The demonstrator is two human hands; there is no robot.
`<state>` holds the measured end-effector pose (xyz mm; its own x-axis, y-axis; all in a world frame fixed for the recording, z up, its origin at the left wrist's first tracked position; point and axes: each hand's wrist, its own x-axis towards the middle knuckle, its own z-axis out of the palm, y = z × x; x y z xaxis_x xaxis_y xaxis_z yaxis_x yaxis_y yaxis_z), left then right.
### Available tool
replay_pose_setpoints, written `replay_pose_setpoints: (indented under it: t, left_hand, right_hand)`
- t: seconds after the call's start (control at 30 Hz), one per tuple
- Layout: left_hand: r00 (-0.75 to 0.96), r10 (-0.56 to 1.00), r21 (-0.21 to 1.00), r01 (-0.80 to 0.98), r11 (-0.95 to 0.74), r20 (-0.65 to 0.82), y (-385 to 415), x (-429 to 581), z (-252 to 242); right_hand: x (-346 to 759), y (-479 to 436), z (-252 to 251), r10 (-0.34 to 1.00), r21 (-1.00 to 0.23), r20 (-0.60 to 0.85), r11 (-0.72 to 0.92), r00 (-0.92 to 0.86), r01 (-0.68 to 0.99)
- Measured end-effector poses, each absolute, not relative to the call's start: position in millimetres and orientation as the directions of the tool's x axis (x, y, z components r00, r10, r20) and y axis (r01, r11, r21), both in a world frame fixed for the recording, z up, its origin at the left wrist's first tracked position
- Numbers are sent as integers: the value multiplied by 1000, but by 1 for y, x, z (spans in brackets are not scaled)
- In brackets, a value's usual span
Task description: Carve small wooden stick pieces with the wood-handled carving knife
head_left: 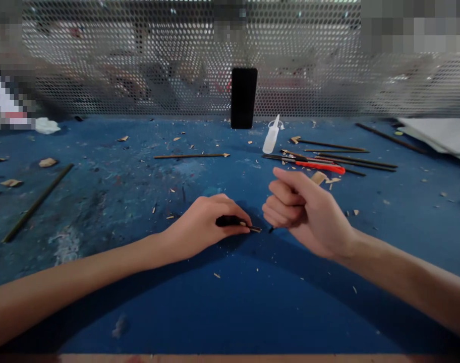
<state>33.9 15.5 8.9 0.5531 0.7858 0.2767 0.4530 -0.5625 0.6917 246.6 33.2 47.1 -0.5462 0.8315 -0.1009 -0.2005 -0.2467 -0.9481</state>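
Note:
Low over the blue table (199, 322), my left hand (215, 217) pinches a short, thin dark stick (255, 229) between thumb and fingertips; its pale end sticks out to the right. My right hand (305, 212) is closed in a fist just to the right of it. A small dark tip (271, 230) pokes out below that fist, pointing toward the stick; the rest of what it holds is hidden by the fingers. Behind the right hand lies a red-handled cutter (321, 165) among thin dark sticks (360, 162). A white nozzle bottle (271, 138) lies farther back.
A black phone (244, 98) stands upright against the perforated metal screen (177, 75). Single sticks lie at centre (192, 156) and left (37, 204). White sheets (442, 133) are at the right, crumpled tissue (47, 125) at the far left. Wood chips (48, 162) are scattered about.

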Motion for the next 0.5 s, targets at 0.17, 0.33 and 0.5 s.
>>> replay_pose_setpoints:
  t: [0.17,0.33,0.5]
  left_hand:
    - [566,791,733,433,-525,233,17,34,11]
    - [594,770,707,440,-553,232,19,33,11]
    - [597,765,723,415,-553,242,21,33,10]
  right_hand:
    - [254,29,34,842,-999,-25,-32,-539,-3]
    - [284,25,38,798,-779,57,411,-600,473]
    - [302,20,29,830,-848,-27,276,-557,453]
